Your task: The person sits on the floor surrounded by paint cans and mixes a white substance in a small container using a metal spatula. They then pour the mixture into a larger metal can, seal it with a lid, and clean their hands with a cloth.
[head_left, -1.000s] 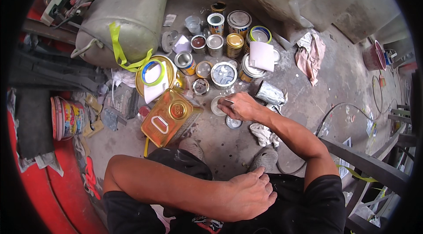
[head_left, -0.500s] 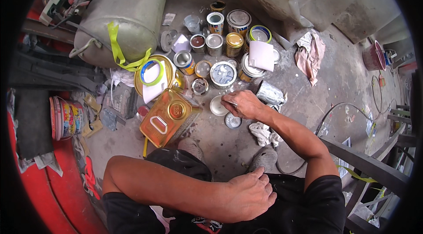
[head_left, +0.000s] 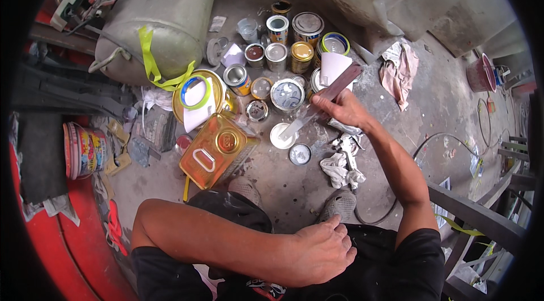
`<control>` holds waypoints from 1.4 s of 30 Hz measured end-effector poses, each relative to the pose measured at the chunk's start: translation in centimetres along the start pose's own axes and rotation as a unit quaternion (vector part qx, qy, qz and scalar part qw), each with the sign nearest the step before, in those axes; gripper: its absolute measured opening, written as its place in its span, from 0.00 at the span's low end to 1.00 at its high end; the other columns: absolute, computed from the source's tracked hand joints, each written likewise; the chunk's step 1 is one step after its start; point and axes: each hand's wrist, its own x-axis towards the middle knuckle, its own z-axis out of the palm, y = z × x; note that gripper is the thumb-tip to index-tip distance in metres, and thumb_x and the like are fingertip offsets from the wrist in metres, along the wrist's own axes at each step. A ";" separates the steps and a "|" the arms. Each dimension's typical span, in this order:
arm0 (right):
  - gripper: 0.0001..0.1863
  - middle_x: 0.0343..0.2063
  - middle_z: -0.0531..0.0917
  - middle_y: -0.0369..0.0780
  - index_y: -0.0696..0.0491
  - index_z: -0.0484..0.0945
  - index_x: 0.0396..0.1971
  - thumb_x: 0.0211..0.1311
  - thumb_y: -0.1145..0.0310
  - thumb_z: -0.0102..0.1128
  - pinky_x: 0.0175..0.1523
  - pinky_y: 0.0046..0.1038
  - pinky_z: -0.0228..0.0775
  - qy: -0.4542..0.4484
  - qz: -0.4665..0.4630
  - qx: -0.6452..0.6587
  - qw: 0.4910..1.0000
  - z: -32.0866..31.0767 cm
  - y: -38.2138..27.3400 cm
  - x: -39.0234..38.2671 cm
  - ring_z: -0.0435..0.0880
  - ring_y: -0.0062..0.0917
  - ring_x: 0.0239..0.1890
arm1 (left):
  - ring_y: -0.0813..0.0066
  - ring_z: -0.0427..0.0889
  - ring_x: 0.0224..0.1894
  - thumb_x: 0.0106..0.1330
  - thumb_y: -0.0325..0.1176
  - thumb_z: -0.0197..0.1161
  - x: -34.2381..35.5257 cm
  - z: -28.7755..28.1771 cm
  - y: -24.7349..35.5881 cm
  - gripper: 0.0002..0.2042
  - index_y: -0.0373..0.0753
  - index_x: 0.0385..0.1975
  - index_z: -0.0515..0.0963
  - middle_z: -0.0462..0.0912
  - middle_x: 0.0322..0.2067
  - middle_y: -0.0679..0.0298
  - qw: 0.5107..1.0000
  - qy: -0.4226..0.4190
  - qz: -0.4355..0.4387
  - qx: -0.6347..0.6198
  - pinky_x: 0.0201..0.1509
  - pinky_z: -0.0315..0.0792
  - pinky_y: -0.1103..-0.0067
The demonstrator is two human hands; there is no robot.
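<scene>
My right hand (head_left: 338, 107) is closed round a flat stirring stick (head_left: 340, 83) with a dark reddish-brown upper part. Its pale lower end slants down into a small round can of white paint (head_left: 281, 135). Close to that can lies a small grey lid (head_left: 300, 154). Beyond it stands a larger open can with grey paint (head_left: 287, 95). Across my lap rests my left forearm; my left hand (head_left: 323, 250) is palm down with its fingers curled in, and nothing shows in them.
Several paint cans (head_left: 276, 54) cluster ahead. A golden rectangular tin (head_left: 215, 151) stands at left, near a metal tank (head_left: 153, 29). White crumpled rags (head_left: 341, 168) lie by my right shoe (head_left: 338, 206). A hose (head_left: 416, 151) and metal frame (head_left: 481, 207) are at right.
My right hand has moved up and to the right from above the white can. The stick now shows at full length, its pale end in the can. My left hand stays in place.
</scene>
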 end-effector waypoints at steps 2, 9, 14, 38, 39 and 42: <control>0.17 0.30 0.87 0.36 0.58 0.85 0.40 0.73 0.57 0.63 0.37 0.28 0.78 0.001 0.002 -0.004 1.000 -1.3 -1.5 -0.5 0.84 0.21 0.31 | 0.52 0.81 0.57 0.69 0.35 0.52 0.0 0.0 0.0 0.23 0.31 0.61 0.75 0.83 0.46 0.49 1.000 0.003 0.003 0.003 0.70 0.67 0.56; 0.16 0.31 0.86 0.35 0.58 0.84 0.41 0.73 0.57 0.64 0.38 0.25 0.76 -0.003 -0.049 -0.005 0.999 -2.9 -6.8 -2.5 0.82 0.18 0.32 | 0.52 0.81 0.58 0.69 0.34 0.51 -0.1 -0.1 0.0 0.23 0.30 0.62 0.74 0.83 0.49 0.48 1.000 0.001 0.000 -0.003 0.70 0.66 0.56; 0.18 0.33 0.86 0.36 0.59 0.85 0.42 0.74 0.56 0.62 0.38 0.25 0.75 -0.007 -0.100 -0.065 0.993 -3.1 -10.1 -4.5 0.81 0.18 0.33 | 0.51 0.81 0.59 0.70 0.34 0.51 -0.1 -0.2 -0.1 0.24 0.30 0.62 0.74 0.83 0.50 0.47 1.000 -0.007 0.002 -0.004 0.70 0.66 0.56; 0.27 0.43 0.87 0.46 0.49 0.85 0.51 0.46 0.75 0.75 0.46 0.42 0.79 -0.203 -0.207 -0.401 0.869 5.3 -0.4 -1.3 0.86 0.47 0.43 | 0.54 0.82 0.55 0.67 0.34 0.53 -0.7 0.4 0.5 0.23 0.31 0.60 0.76 0.84 0.45 0.51 0.999 0.035 -0.006 0.016 0.68 0.68 0.56; 0.24 0.42 0.87 0.46 0.49 0.86 0.51 0.48 0.73 0.74 0.46 0.43 0.79 -0.203 -0.206 -0.411 0.865 5.3 -0.2 -1.4 0.86 0.47 0.42 | 0.54 0.82 0.55 0.67 0.34 0.53 -0.6 0.4 0.4 0.23 0.31 0.60 0.76 0.84 0.44 0.51 0.999 0.029 -0.006 0.013 0.68 0.68 0.56; 0.24 0.36 0.87 0.45 0.48 0.85 0.51 0.49 0.71 0.72 0.45 0.44 0.78 -0.187 -0.193 -0.368 0.890 5.8 1.3 -1.2 0.86 0.46 0.40 | 0.54 0.82 0.54 0.67 0.34 0.54 -0.6 0.2 0.4 0.23 0.31 0.60 0.76 0.84 0.44 0.51 1.000 0.025 -0.004 0.009 0.68 0.68 0.56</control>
